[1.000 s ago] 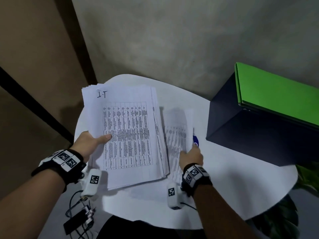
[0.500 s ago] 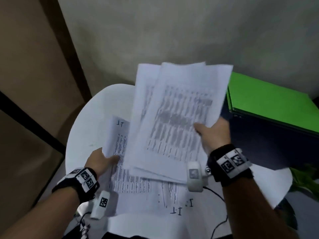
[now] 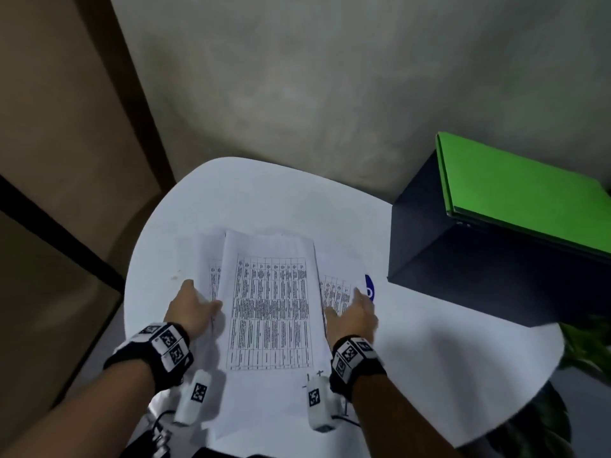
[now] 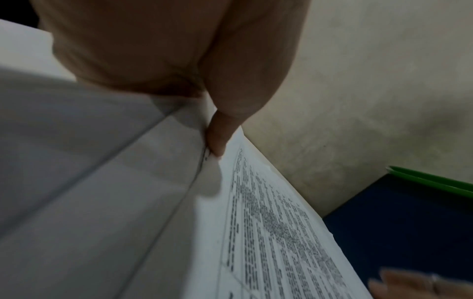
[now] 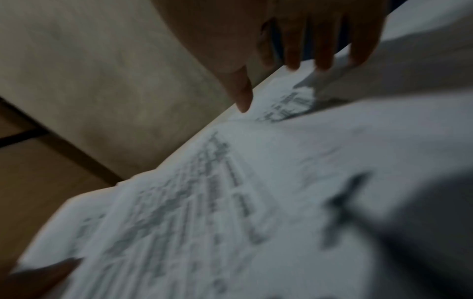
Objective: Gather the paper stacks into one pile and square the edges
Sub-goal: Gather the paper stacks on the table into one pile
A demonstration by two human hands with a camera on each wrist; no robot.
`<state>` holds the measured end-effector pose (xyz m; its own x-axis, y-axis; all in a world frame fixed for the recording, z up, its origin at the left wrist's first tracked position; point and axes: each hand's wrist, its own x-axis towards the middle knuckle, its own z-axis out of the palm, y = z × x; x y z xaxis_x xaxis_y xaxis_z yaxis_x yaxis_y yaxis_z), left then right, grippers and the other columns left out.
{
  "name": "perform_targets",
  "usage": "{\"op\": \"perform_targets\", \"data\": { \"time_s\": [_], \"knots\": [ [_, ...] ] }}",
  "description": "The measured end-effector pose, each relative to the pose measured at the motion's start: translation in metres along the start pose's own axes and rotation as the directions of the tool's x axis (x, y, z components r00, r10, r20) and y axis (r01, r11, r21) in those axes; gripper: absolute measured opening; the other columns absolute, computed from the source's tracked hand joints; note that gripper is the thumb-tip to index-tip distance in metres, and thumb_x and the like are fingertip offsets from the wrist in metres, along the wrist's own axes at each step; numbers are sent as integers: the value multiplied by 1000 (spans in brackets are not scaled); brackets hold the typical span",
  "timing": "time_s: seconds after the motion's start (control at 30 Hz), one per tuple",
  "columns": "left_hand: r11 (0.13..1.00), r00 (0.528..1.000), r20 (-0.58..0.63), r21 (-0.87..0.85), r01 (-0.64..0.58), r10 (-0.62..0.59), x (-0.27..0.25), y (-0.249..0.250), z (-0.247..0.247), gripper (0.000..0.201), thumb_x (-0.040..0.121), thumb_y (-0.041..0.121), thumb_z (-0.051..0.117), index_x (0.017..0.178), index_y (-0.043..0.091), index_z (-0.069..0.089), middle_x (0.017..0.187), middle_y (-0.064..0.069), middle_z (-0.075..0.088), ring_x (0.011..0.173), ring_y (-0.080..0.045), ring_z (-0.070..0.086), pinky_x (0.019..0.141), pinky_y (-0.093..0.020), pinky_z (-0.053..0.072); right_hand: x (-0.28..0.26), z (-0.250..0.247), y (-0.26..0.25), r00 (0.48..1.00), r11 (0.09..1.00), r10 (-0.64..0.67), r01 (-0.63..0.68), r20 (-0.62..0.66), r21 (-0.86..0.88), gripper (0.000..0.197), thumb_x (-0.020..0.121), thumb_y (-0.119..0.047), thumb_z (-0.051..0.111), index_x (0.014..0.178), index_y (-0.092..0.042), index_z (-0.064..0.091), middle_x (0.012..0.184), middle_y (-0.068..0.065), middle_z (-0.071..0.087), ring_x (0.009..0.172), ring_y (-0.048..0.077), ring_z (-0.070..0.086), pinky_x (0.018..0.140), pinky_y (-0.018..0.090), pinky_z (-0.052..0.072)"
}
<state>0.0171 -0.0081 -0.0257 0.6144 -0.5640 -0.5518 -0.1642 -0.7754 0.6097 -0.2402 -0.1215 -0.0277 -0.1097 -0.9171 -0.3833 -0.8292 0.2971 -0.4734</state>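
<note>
Paper pile [image 3: 269, 312] lies flat on the white table [image 3: 251, 193] between the two hands, its printed grid sheet on top; half a second ago the right hand held that bundle up in the air above the sheets at the left hand, and now it is down on them. The edges are not yet even: one sheet juts out toward the left hand and another [image 3: 337, 289] fans out under the right hand.

The left hand [image 3: 191, 307] sits at the pile's left edge, as it did before; the left wrist view shows its thumb [image 4: 220, 133] pressed on the sheet edge, while how far the other fingers curl under the paper cannot be told. The right hand [image 3: 355, 314] has let go of the bundle and now lies with fingers [image 5: 322, 50] straight and slightly spread on the fanned sheet, holding nothing.

Beyond the right hand stand a dark box [image 3: 479, 266] with a green folder [image 3: 515, 190] on top, and a small blue object [image 3: 369, 287] just past its fingertips.
</note>
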Motion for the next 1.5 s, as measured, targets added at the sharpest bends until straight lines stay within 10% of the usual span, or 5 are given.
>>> {"op": "perform_targets", "data": {
  "time_s": [0.4,0.67,1.2,1.37,1.5],
  "knots": [
    [987,989,-63,-83,-141,136,-4,-4,-22,35,87,15,77,101,5,47,84,-7,53,109,-43,56,84,-39,40,2,-5,-5,991,990,112,-118,71,82,80,80,-29,80,139,1,35,132,20,59,118,38,60,98,42,52],
    [989,993,-73,-109,-103,95,-5,-7,-23,53,88,21,76,126,-2,47,129,-23,56,126,-40,49,105,-47,39,-5,-10,-19,970,967,186,-208,156,144,62,81,-22,79,128,2,47,103,10,60,91,28,61,82,29,52],
    [986,992,-32,-115,-121,118,-15,7,-16,28,91,13,71,107,10,49,96,-4,54,99,-23,50,90,-36,39,-28,-196,-98,864,848,-238,408,-444,339,20,79,-23,81,82,-10,65,77,3,67,71,24,68,63,31,54],
    [985,994,50,-147,-94,102,-4,-1,-12,26,88,18,74,98,11,52,90,-12,61,88,-33,59,82,-42,49,-19,-183,-99,898,725,-314,437,-309,533,21,75,-12,83,75,-25,67,79,-13,70,64,-1,68,60,20,54],
    [923,988,153,-377,72,-14,14,-15,-14,57,95,58,51,120,8,62,121,-14,67,106,-32,65,98,-44,50,5,-104,-76,968,876,-246,198,55,439,26,72,-21,88,84,-21,64,85,-5,71,85,22,71,79,35,57]
  ]
}}
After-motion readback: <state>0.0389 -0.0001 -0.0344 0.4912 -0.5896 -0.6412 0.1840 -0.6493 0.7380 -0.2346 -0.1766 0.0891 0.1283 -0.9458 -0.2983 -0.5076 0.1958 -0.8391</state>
